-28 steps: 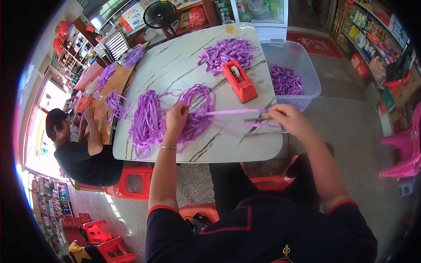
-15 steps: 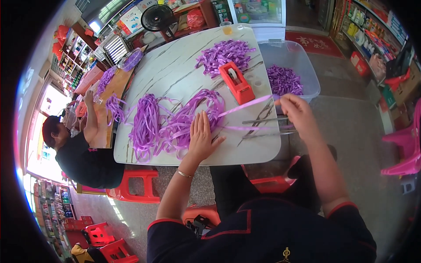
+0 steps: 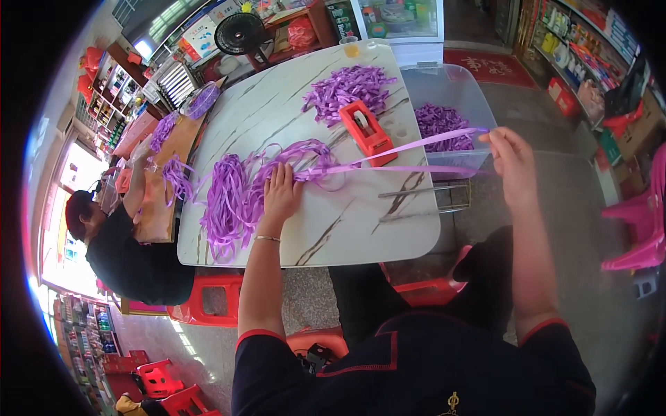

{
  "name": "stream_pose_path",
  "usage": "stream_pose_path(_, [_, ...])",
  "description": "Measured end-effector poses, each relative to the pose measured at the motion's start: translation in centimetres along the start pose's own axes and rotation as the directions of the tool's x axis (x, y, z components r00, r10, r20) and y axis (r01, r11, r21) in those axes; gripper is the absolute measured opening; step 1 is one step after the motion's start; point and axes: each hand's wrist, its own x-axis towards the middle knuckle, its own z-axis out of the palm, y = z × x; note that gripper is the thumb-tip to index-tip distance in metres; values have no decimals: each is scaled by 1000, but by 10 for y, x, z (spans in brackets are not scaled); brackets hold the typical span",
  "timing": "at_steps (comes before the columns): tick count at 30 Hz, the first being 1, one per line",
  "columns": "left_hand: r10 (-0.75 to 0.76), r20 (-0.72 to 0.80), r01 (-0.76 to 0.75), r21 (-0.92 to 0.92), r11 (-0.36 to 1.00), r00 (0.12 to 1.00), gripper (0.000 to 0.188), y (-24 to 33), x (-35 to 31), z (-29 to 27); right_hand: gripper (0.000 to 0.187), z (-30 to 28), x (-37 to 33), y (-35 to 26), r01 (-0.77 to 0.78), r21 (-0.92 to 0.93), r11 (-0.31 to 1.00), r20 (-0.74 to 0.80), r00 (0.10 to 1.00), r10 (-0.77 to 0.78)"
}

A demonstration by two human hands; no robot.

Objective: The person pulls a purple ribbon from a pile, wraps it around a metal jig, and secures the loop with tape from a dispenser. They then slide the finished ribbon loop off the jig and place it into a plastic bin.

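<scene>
Farther out now, right hand [image 3: 512, 158] tight on ribbon [image 3: 444, 138], left hand [image 3: 281, 200] flat on loops [image 3: 225, 194].

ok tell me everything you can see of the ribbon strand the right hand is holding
The strand is a flat, narrow, light purple band, fabric-like, with a darker end at the right hand's fingertips. It runs nearly straight from the tangled purple bundle, crossing in view the near end of the red tape dispenser and the clear bin. Whether it touches either is unclear.
</scene>
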Motion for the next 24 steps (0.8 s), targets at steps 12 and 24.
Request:
stream_pose_path(12, [-137,112,138,0,990,984,53,-7,12,-9,18,18,2,32,142,-278,950,303,951,-53])
stream_pose_path(24, [-280,135,263,130,956,951,47,-46,25,-16,19,-28,5,-20,32,0,999,-7,999,-32])
